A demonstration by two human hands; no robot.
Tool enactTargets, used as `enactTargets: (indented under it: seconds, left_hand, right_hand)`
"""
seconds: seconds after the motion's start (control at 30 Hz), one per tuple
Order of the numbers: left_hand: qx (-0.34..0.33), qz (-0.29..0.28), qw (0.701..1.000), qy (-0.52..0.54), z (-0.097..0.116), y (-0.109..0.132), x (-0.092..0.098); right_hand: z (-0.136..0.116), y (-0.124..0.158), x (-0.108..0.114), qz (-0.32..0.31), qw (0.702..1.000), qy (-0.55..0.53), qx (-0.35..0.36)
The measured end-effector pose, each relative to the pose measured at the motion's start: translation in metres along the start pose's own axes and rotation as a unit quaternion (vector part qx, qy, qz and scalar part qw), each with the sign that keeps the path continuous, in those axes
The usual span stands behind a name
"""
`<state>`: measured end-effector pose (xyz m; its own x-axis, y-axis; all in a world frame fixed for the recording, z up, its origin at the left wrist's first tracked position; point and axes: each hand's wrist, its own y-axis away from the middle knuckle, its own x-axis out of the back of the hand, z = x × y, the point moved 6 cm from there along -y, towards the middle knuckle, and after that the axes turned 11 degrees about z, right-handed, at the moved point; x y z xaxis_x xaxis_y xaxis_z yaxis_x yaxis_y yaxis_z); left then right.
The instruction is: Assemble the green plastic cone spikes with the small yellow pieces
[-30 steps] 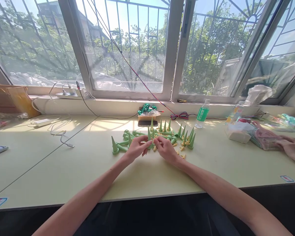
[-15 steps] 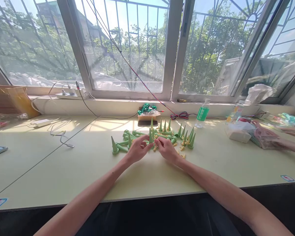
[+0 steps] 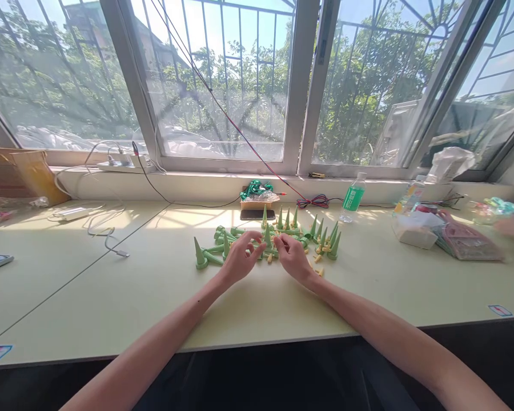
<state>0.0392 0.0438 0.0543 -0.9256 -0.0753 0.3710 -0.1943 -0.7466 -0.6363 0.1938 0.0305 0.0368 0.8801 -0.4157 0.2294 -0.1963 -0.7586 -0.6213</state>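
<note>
A green cone (image 3: 267, 235) is standing upright between the left hand (image 3: 241, 254) and the right hand (image 3: 294, 258), lying just beside the left fingertips. The left hand is curving with thumb and fingers parted; the right is curling its fingers inward, and whether they are pinching anything I cannot tell

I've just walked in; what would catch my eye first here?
Probably the cluster of green cones mid-table, some upright, others lying, with small yellow pieces scattered among them. The person's left hand and right hand are close together at its front. Behind, large sunlit windows span the view.
</note>
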Motion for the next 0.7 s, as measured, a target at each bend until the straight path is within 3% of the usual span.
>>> enactTargets:
  seconds: [0.13, 0.3, 0.7]
  left_hand:
    - [0.097, -0.006, 0.994, 0.057, -0.012, -0.002, -0.001]
    - [0.22, -0.116, 0.959, 0.136, -0.025, 0.005, -0.016]
    - [0.285, -0.126, 0.939, 0.147, -0.025, 0.009, -0.015]
  right_hand:
    - [-0.001, -0.001, 0.004, 0.017, 1.0, -0.007, 0.002]
    - [-0.002, 0.002, -0.002, -0.025, 1.0, -0.002, 0.015]
    - [0.0, 0.005, -0.008, -0.065, 0.997, -0.02, 0.036]
